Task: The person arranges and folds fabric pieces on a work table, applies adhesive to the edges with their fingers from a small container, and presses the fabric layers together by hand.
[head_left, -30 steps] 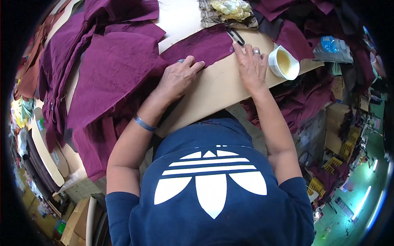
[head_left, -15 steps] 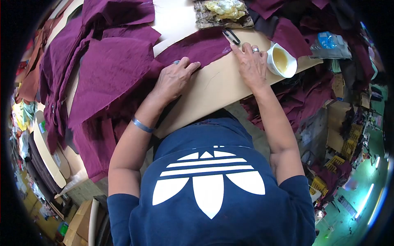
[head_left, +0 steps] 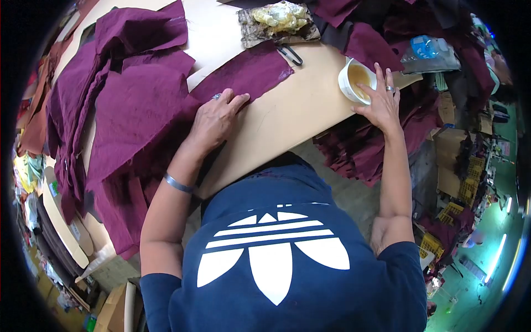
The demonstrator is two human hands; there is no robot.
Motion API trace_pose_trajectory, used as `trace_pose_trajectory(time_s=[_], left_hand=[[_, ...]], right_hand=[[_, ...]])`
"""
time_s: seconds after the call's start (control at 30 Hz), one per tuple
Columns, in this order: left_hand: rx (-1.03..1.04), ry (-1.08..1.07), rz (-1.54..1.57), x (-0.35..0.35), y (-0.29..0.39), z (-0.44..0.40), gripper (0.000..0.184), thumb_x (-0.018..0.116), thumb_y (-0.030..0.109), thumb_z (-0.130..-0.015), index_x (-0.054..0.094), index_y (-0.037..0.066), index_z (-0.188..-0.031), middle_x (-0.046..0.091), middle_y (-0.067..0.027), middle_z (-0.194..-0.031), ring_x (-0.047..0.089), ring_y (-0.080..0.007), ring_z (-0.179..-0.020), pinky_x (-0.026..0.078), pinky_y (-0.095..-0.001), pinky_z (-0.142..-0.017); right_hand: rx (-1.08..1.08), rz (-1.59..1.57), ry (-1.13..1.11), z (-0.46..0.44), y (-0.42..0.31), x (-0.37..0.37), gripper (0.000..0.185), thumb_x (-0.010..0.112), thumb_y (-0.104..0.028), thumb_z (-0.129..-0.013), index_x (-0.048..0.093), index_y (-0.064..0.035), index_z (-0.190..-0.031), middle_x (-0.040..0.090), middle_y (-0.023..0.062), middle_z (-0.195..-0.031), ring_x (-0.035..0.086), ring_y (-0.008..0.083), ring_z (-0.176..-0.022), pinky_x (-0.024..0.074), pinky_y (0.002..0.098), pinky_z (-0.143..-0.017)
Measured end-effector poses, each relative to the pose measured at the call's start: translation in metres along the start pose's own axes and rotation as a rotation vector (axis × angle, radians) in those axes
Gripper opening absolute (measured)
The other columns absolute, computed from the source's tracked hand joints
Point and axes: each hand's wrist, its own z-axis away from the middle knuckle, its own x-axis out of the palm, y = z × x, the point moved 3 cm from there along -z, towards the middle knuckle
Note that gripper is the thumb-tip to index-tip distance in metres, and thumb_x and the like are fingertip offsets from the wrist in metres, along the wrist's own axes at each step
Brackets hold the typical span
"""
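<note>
My left hand (head_left: 214, 120) is closed at the lower edge of a maroon fabric piece (head_left: 243, 71), its fingers curled and thumb against the cloth. That piece lies on the tan board, with a damp-looking strip along its right end. My right hand (head_left: 383, 104) is open over a white bowl (head_left: 347, 87) of yellowish-brown paste (head_left: 360, 77). One finger dips into the paste, the thumb is by the near rim, and the other fingers spread above the far side. A small black clip-like tool (head_left: 291, 55) lies just past the fabric's right end.
A worn block (head_left: 251, 34) with a crumpled yellowish lump (head_left: 281, 17) sits at the back of the board (head_left: 287, 113). More maroon cloth (head_left: 138, 116) drapes over the left side. A plastic bottle (head_left: 425, 47) lies back right, and maroon pieces (head_left: 376, 146) hang below the board's edge.
My right hand has left the fabric's right end and moved right to the bowl, a finger now in the paste. My left hand stays on the fabric. The whole view has shifted slightly.
</note>
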Motion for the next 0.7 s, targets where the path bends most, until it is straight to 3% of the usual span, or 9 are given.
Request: trace_pose_trajectory(time_s=[0.1,0.23,0.33,0.47,0.5,0.53,0.67,0.7], left_hand=[[-0.014,-0.010,0.017,-0.002,0.001,0.000,0.030,0.048,0.012,-0.086,0.053,0.012,-0.115,0.049,-0.0117,-0.089,0.056,-0.0295,-0.081,0.047,-0.0391,-0.067],[-0.024,-0.014,0.015,0.000,0.000,0.001,0.030,0.048,0.012,-0.086,0.054,0.012,-0.116,0.049,-0.0119,-0.088,0.055,-0.0300,-0.081,0.048,-0.0393,-0.068],[-0.029,-0.008,0.036,0.000,-0.001,0.001,0.030,0.049,0.011,-0.086,0.054,0.012,-0.115,0.049,-0.0119,-0.088,0.055,-0.0300,-0.081,0.047,-0.0395,-0.069],[-0.056,-0.016,0.111,-0.003,-0.002,-0.002,0.030,0.050,0.010,-0.085,0.055,0.012,-0.114,0.049,-0.0118,-0.089,0.056,-0.0298,-0.083,0.047,-0.0401,-0.071],[-0.060,-0.019,0.125,-0.003,-0.003,-0.002,0.030,0.051,0.010,-0.084,0.055,0.012,-0.114,0.049,-0.0118,-0.090,0.056,-0.0298,-0.083,0.047,-0.0403,-0.071],[-0.066,-0.025,0.137,-0.002,-0.003,-0.002,0.031,0.051,0.010,-0.084,0.054,0.012,-0.115,0.049,-0.0119,-0.090,0.056,-0.0299,-0.083,0.047,-0.0405,-0.071],[-0.053,0.004,0.141,0.001,-0.007,-0.001,0.027,0.050,0.013,-0.085,0.055,0.013,-0.112,0.050,-0.0116,-0.091,0.057,-0.0297,-0.083,0.047,-0.0402,-0.071],[-0.042,0.018,0.133,0.002,-0.007,-0.001,0.025,0.050,0.015,-0.086,0.056,0.013,-0.110,0.051,-0.0114,-0.091,0.058,-0.0296,-0.082,0.047,-0.0400,-0.072]], right_hand=[[-0.011,-0.056,-0.071,-0.003,0.001,-0.003,0.054,0.080,-0.028,-0.054,0.063,-0.0153,-0.104,0.017,0.0085,-0.149,0.014,0.0333,-0.137,0.0219,0.0584,-0.103],[-0.035,-0.161,0.108,0.003,0.007,-0.022,0.054,0.078,-0.029,-0.057,0.053,-0.0108,-0.101,0.020,0.0104,-0.147,0.017,0.0329,-0.136,0.0240,0.0629,-0.100],[-0.020,-0.005,0.117,0.022,-0.005,-0.038,0.051,0.077,-0.026,-0.059,0.053,-0.0113,-0.101,0.021,0.0085,-0.147,0.017,0.0322,-0.136,0.0239,0.0629,-0.100],[-0.122,0.078,0.165,0.032,-0.035,-0.040,0.027,0.070,-0.019,-0.063,0.058,-0.0099,-0.086,0.035,0.0087,-0.140,0.025,0.0300,-0.133,0.0254,0.0619,-0.098],[-0.154,0.034,0.216,0.030,-0.047,-0.041,0.018,0.067,-0.016,-0.064,0.062,-0.0101,-0.080,0.043,0.0084,-0.132,0.032,0.0293,-0.129,0.0279,0.0568,-0.098],[-0.244,-0.066,0.297,0.028,-0.064,-0.043,0.019,0.063,-0.011,-0.064,0.066,-0.0128,-0.083,0.050,0.0069,-0.122,0.041,0.0284,-0.119,0.0341,0.0490,-0.094],[-0.253,-0.696,0.128,0.008,-0.126,0.001,0.042,0.053,-0.001,-0.067,0.067,-0.0186,-0.102,0.055,0.0050,-0.099,0.049,0.0260,-0.095,0.0396,0.0412,-0.084],[-0.226,-0.703,0.119,0.003,-0.134,0.013,0.044,0.052,0.000,-0.068,0.066,-0.0189,-0.105,0.055,0.0049,-0.099,0.049,0.0260,-0.094,0.0395,0.0412,-0.083]])
